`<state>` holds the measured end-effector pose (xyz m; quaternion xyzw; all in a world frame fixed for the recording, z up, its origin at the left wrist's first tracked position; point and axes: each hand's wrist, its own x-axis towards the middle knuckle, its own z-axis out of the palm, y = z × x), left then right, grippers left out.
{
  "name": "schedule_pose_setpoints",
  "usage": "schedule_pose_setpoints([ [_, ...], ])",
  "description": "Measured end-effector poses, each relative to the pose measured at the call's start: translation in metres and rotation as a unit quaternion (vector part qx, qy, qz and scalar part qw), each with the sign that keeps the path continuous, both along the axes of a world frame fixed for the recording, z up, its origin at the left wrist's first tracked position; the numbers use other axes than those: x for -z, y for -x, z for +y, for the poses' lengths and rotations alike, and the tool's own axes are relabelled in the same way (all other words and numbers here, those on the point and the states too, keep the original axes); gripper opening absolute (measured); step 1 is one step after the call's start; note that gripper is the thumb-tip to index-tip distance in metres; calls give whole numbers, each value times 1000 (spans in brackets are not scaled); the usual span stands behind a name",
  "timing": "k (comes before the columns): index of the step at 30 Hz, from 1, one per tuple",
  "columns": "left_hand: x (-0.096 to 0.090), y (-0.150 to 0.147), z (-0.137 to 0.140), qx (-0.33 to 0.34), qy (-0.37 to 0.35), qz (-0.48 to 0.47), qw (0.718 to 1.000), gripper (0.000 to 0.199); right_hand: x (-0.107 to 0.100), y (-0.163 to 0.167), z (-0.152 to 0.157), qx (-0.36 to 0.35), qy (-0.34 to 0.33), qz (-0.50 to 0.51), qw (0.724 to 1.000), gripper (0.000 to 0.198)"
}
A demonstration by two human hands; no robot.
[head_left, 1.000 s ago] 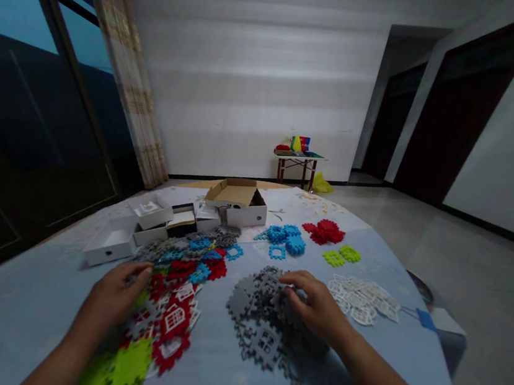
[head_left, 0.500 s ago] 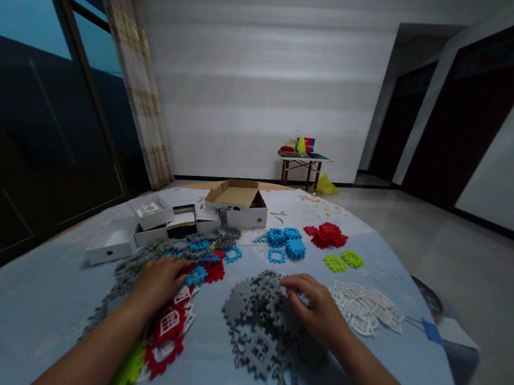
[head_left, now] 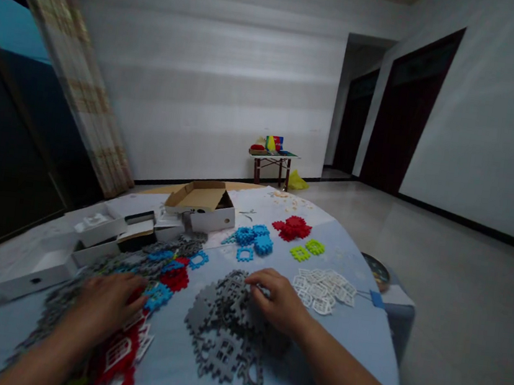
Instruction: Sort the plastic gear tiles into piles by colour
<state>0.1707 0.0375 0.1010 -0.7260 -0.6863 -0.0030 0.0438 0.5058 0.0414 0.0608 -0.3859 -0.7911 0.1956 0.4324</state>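
My left hand (head_left: pixel 107 302), smeared by motion, is over the mixed pile of interlocking plastic building pieces on the left; its fingertips are not clear. Beside it are red pieces (head_left: pixel 175 276), a blue square piece (head_left: pixel 158 296) and a red piece with a white window (head_left: pixel 118 353). My right hand (head_left: pixel 277 300) rests at the right side of a heap of grey toothed pieces (head_left: pixel 228 311). Its thumb and index finger are bent and slightly apart at the heap's top, with no piece visibly lifted. White window frames (head_left: pixel 324 290) lie to its right.
Farther back lie blue pieces (head_left: pixel 255 238), red pieces (head_left: pixel 292 227) and green square pieces (head_left: pixel 307 250). An open cardboard box (head_left: pixel 209 217) and small white boxes (head_left: pixel 38 272) stand at the back left. The round table's edge (head_left: pixel 397 366) curves along the right, near a stool (head_left: pixel 398 322).
The view has turned right, so everything sits farther left in the picture. My left hand has shifted back over the mixed pile; my right hand stays at the grey heap.
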Motion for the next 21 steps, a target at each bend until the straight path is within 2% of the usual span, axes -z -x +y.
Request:
schedule_pose_setpoints([
  [4,11,-12,8,6,25,52,998,29,3,-1,2,6,-3,3,1000,24],
  [8,16,-10,9,-3,6,61,998,33,4,-1,3,2,2,2,1000,25],
  [15,11,-9,-2,-27,17,45,998,32,8,-1,3,-14,7,7,1000,24],
  [21,10,-15,-1,-54,39,16,998,47,10,-2,4,-14,10,9,1000,24],
])
